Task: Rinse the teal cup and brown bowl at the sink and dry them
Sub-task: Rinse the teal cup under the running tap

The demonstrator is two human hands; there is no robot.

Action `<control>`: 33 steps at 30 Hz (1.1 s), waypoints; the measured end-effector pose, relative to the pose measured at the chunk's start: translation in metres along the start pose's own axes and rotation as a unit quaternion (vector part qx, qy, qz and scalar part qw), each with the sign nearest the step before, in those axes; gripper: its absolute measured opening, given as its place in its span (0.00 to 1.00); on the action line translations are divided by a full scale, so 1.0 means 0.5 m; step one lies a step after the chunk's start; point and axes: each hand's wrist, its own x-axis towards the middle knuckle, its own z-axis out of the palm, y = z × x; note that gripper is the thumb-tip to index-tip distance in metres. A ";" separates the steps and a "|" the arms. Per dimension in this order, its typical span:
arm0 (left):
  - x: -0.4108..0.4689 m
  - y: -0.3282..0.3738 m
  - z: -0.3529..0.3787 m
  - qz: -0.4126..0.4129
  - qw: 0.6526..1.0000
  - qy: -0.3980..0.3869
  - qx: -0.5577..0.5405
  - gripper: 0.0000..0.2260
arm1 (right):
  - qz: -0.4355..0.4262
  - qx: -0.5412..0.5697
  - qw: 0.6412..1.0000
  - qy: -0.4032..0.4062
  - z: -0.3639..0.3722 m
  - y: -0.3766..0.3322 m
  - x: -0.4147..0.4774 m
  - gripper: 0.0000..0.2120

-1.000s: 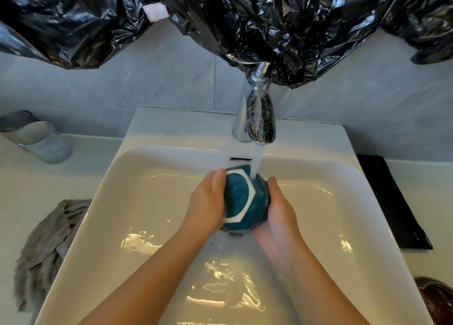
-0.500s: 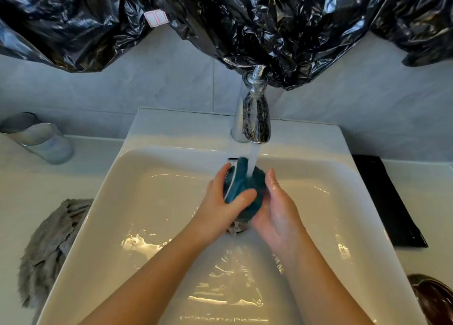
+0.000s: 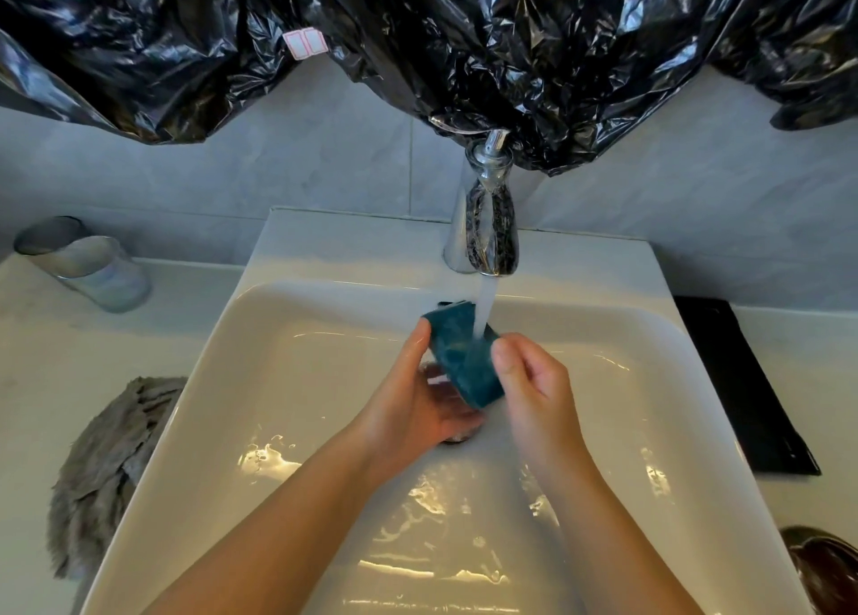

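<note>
Crumpled black plastic sheeting (image 3: 464, 34) hangs across the top of the view, over a grey tiled wall (image 3: 302, 159). Below it, a white sink (image 3: 241, 405) fills the centre, set into a pale counter (image 3: 69, 359), with water lying in the bottom of the basin. On the counter to your left, a grey cloth (image 3: 107, 475) lies bunched against the sink's edge; to your right, a flat black mat (image 3: 743, 382) lies just beside the sink. A chrome faucet (image 3: 487, 224) stands at the back rim, and a stream of water (image 3: 485, 308) runs from it. A clear glass (image 3: 88, 266) stands at the far left, near the wall. The brown bowl (image 3: 826, 568) sits on the counter at the lower right corner, partly cut off by the frame and well apart from your hands. Your left hand (image 3: 418, 410) cradles the teal cup (image 3: 464, 364) from below and from the left, fingers curled under it and thumb up its side. Your right hand (image 3: 534, 382) grips the cup's right wall, with the thumb pressed on the outside and the fingers curled. The cup is held tilted over the drain, directly under the stream.
</note>
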 end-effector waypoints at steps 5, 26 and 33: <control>0.002 0.008 -0.009 0.077 0.991 0.043 0.099 0.26 | 0.114 0.129 0.985 0.021 -0.005 -0.004 0.008 0.16; -0.016 0.028 -0.042 0.497 0.509 -0.028 0.702 0.17 | 0.368 0.444 0.814 -0.067 -0.017 0.000 0.017 0.23; -0.037 0.051 -0.045 0.506 0.670 0.159 0.520 0.09 | 0.314 0.423 0.849 -0.040 0.005 0.007 0.014 0.20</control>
